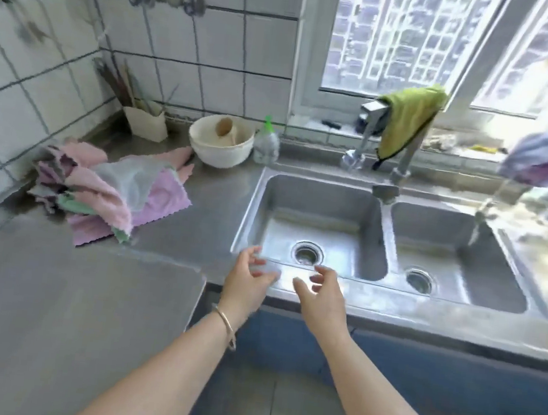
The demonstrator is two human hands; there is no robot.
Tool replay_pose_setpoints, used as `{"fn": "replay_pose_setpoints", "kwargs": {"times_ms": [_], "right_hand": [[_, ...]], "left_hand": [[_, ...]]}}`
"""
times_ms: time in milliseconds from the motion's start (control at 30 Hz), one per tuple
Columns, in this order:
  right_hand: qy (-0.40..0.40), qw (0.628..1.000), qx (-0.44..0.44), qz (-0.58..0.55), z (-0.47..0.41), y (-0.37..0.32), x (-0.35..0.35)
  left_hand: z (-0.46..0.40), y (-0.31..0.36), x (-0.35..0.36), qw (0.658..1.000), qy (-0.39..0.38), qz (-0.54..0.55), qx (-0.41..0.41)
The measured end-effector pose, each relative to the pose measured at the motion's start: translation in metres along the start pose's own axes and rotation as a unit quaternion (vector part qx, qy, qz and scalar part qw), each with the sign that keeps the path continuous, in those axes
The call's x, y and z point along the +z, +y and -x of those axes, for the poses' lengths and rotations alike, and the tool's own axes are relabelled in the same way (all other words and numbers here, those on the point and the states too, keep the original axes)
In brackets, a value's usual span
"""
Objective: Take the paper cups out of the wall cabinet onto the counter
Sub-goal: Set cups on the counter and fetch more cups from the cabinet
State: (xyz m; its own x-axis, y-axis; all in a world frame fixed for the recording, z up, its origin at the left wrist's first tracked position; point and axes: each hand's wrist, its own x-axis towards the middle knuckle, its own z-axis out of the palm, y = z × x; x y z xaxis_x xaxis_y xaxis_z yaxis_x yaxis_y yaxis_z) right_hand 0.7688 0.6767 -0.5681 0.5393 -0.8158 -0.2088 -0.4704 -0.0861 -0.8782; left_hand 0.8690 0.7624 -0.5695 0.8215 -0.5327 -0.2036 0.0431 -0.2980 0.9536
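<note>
A white bowl (221, 142) sits on the steel counter (195, 218) near the tiled back wall, and inside it lie what look like one or two tan, cup-shaped things, too blurred to name for certain. To its left, in the corner, a cream holder (146, 124) stands with chopsticks and other thin utensils sticking up out of it. Just right of the bowl is a clear bottle with a green cap (266, 144). A double steel sink (259, 205) fills the middle and right of the counter; both basins hold nothing but their drains. A green cloth (409, 118) hangs over the tap above the divider. A heap of pink, purple and green cloths (109, 187) lies on the counter to the left. The left hand (245, 281), with a bangle on its wrist, and the right hand (322, 297) hover side by side over the sink's front edge, fingers loosely spread and curled, neither grasping anything. No paper cups can be made out with certainty and the wall cabinet lies outside the view; the cup-like shapes in the bowl sit well beyond both hands, up and to the left
</note>
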Motion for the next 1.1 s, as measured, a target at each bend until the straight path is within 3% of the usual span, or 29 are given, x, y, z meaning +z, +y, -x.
{"fn": "replay_pose_setpoints", "kwargs": {"times_ms": [233, 567, 833, 1100], "right_hand": [[0.172, 0.983, 0.06, -0.028, 0.012, 0.067, -0.223], [0.375, 0.922, 0.102, -0.008, 0.068, 0.13, -0.491], [0.534, 0.836, 0.121, 0.024, 0.071, 0.13, -0.642], [0.684, 0.718, 0.114, 0.067, 0.083, 0.082, -0.791]], "left_hand": [[0.052, 0.086, 0.222, 0.978, -0.192, -0.009, 0.087], [0.182, 0.19, 0.476, 0.894, -0.413, -0.004, 0.172], [0.237, 0.29, 0.621, 0.809, -0.526, -0.007, 0.262], [0.289, 0.416, 0.728, 0.73, -0.6, 0.038, 0.326]]}}
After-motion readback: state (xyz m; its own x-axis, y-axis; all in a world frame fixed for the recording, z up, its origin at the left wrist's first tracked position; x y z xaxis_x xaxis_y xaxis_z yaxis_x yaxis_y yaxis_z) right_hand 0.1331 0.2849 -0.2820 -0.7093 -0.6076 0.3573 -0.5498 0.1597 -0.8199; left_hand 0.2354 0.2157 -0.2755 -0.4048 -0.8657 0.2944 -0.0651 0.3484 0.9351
